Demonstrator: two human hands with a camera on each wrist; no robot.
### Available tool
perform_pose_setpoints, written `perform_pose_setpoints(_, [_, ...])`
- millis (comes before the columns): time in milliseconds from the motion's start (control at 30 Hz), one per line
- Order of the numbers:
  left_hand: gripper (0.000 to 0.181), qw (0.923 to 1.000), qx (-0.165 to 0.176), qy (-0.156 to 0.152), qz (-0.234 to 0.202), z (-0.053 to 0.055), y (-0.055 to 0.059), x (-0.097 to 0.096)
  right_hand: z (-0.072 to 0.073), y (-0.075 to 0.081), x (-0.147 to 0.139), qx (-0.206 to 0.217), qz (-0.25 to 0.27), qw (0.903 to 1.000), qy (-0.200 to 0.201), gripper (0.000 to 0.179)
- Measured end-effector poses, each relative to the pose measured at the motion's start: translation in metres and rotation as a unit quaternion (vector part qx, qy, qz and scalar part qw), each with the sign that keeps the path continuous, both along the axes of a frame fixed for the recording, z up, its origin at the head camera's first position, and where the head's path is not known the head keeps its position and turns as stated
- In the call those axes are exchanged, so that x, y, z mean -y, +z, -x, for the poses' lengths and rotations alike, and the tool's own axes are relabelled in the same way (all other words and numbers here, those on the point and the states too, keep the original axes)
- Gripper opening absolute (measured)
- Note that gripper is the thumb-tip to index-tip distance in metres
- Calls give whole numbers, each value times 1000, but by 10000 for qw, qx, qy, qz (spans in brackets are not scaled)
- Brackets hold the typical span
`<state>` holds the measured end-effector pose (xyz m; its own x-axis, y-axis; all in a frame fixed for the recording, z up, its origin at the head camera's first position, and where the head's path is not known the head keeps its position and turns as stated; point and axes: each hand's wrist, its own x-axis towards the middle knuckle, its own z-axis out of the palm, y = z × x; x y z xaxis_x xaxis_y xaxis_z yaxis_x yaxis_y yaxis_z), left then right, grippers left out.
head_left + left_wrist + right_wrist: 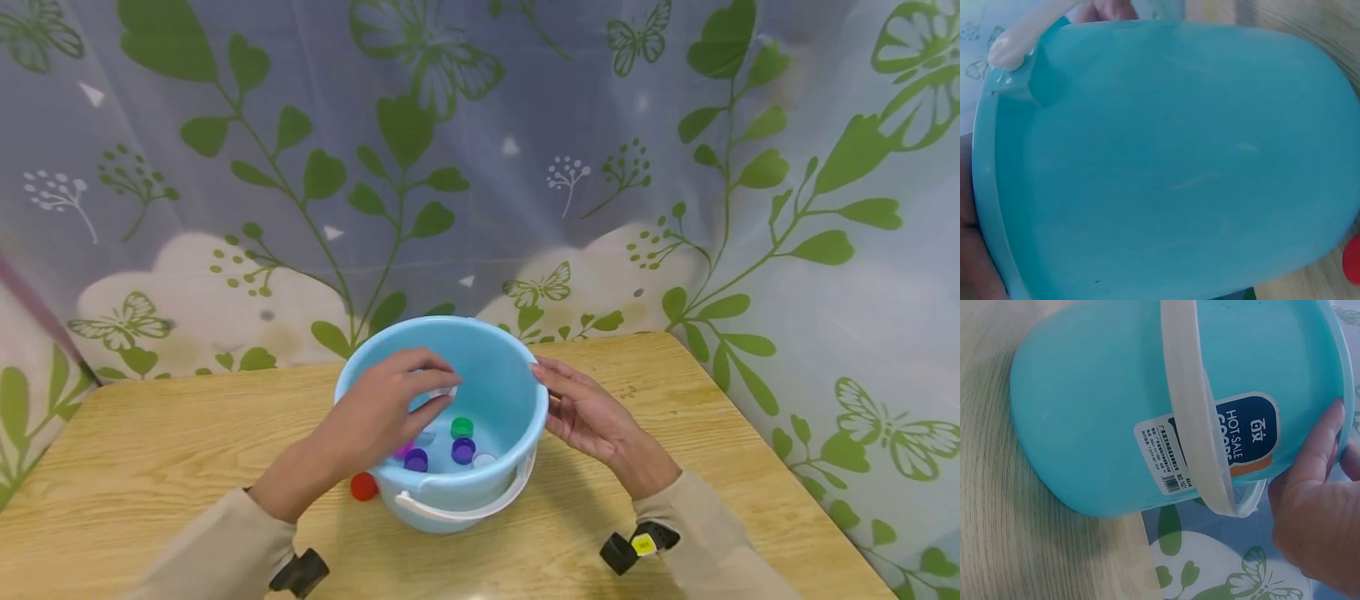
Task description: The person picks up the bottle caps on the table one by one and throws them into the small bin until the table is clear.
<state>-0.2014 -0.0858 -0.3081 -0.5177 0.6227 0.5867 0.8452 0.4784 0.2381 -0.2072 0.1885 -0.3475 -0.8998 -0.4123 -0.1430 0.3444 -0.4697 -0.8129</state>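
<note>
A light blue bucket (442,500) stands on the table, its white handle (480,508) hanging down at the front. My left hand (382,408) reaches over the rim into it and pinches a small white bottle cap (446,392), mostly hidden by the fingers. On the bucket's floor lie a green bottle cap (462,427), two purple bottle caps (463,451), a pale one (483,460) and a magenta one (403,450). My right hand (588,412) grips the rim on the right side, with fingers (1319,440) against the outer wall in the right wrist view.
A red round cap (363,487) lies on the wooden table (202,433) just left of the bucket. A printed label (1241,431) is stuck on the bucket's outside. Leaf-patterned curtains (480,167) hang close behind and beside the table.
</note>
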Motion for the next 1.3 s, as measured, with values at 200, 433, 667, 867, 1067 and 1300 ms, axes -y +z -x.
perform_pose_setpoints(200, [17, 9968, 711, -140, 344, 1, 1, -1, -1, 1, -1, -11, 22, 10000, -36, 27])
perform_pose_setpoints(433, [19, 9899, 1256, -340, 556, 3, 3, 1, -1, 3, 0, -60, -2, 10000, -42, 28])
perform_pose_setpoints(667, [20, 9902, 1304, -265, 419, 2, 2, 2, -1, 4, 0, -30, -9, 10000, -39, 27])
perform_pose_setpoints(867, [17, 9978, 659, 53, 35, -1, 0, 3, 0, 4, 1, -54, -15, 10000, -28, 29])
perform_pose_setpoints(1067, [17, 9992, 192, 189, -298, 0, -2, 4, 1, 3, 1, -5, -42, 10000, -52, 29])
perform_pose_setpoints(1300, [19, 9897, -330, 653, -1233, 2, -3, 13, 1, 2, 2, 26, -121, 9999, -104, 32])
